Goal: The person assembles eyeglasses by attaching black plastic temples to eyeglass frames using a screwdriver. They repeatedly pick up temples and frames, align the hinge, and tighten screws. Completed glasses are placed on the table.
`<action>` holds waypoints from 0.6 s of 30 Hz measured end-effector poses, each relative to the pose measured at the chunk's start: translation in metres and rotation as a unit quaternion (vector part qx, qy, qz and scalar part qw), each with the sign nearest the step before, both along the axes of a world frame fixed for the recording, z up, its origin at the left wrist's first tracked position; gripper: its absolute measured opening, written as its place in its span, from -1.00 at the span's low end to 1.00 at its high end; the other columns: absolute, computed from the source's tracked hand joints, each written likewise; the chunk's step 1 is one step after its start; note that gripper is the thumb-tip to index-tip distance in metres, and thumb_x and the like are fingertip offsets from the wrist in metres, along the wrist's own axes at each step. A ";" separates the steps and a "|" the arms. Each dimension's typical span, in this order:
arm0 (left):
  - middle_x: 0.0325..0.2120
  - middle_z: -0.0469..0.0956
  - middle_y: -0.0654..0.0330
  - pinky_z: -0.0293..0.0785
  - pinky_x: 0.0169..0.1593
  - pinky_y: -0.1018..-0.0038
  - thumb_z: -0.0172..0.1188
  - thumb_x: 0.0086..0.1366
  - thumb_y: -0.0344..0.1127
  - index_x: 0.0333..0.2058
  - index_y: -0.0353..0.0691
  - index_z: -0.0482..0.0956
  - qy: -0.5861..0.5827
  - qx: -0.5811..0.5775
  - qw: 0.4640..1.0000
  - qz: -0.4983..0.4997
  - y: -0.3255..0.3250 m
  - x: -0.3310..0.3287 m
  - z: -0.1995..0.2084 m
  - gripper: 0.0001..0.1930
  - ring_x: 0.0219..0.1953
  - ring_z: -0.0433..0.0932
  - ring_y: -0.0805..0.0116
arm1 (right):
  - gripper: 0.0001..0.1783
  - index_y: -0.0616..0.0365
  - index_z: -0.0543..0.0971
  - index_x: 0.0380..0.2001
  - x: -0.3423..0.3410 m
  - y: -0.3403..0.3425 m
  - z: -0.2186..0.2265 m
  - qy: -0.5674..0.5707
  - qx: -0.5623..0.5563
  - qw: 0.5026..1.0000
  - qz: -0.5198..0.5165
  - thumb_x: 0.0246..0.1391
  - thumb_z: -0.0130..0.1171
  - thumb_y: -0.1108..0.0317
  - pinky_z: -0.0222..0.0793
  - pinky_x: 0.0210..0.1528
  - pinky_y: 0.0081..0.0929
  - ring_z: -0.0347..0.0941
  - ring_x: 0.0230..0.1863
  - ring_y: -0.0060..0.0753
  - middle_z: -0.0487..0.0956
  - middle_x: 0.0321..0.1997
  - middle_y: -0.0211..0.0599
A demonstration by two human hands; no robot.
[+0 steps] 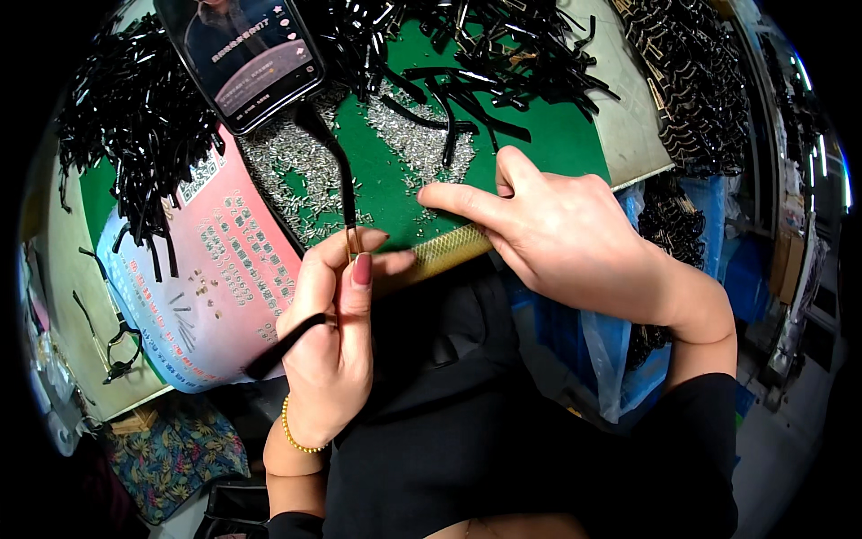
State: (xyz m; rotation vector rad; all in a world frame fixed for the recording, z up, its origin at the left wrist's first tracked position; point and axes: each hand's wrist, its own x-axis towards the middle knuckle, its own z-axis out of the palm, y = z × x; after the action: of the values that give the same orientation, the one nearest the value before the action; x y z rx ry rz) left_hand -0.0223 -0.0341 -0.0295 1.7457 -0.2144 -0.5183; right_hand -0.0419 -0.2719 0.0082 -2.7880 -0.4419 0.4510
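Observation:
My left hand [328, 332] pinches a black eyeglass temple [337, 157] by its gold metal end, between thumb and fingers. A second black temple [285, 346] with a gold end lies across the palm. My right hand [570, 234] stretches its index finger to the near edge of a pile of tiny silver metal pieces [417, 139]; its other fingers are curled, partly hidden, and nothing shows in them. Below that finger, a yellow, scale-patterned roll [444, 250] runs between the hands along the table's near edge; whether either hand grips it is unclear.
A phone [247, 54] stands at the back left between heaps of black temples [135, 108]. More silver pieces [296, 171] lie beside a pink and blue printed sheet [233, 260] on the green mat [557, 144]. Wire-like parts [691, 81] are bundled at the right.

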 end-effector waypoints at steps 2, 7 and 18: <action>-0.33 0.68 0.07 0.55 -0.14 0.53 -0.10 0.58 -0.39 0.06 -0.40 0.47 0.064 0.026 0.997 -0.017 0.003 0.006 0.011 -0.74 -0.27 0.68 0.43 | -0.49 -0.12 0.42 0.24 0.002 0.001 0.003 0.032 0.022 0.999 -0.004 0.21 0.05 0.41 0.44 -0.54 -0.29 0.57 -0.55 -0.07 0.48 -0.26 0.04; -0.36 0.65 0.14 0.56 -0.16 0.56 -0.08 0.58 -0.38 0.06 -0.42 0.48 0.070 -0.035 0.997 -0.001 0.003 0.005 0.007 -0.74 -0.28 0.67 0.46 | -0.49 -0.07 0.24 0.35 0.018 0.015 0.028 0.329 0.333 0.869 -0.159 0.36 -0.06 0.36 0.45 -0.51 -0.49 0.55 -0.52 -0.41 0.46 -0.31 -0.26; -0.36 0.68 0.07 0.62 -0.20 0.48 0.02 0.48 -0.54 0.12 -0.45 0.46 -0.131 -0.011 0.991 -0.025 0.000 0.001 -0.016 -0.71 -0.33 0.72 0.32 | -0.44 0.08 0.12 0.39 0.025 0.019 0.036 0.438 0.399 0.772 -0.231 0.39 -0.08 0.35 0.40 -0.56 -0.63 0.43 -0.59 -0.64 0.42 -0.31 -0.40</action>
State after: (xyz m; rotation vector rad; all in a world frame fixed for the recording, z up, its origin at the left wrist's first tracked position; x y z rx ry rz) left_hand -0.0216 -0.0344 -0.0453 1.7887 -0.4488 -0.3189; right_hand -0.0171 -0.2526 0.0442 -1.5231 0.2431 1.0430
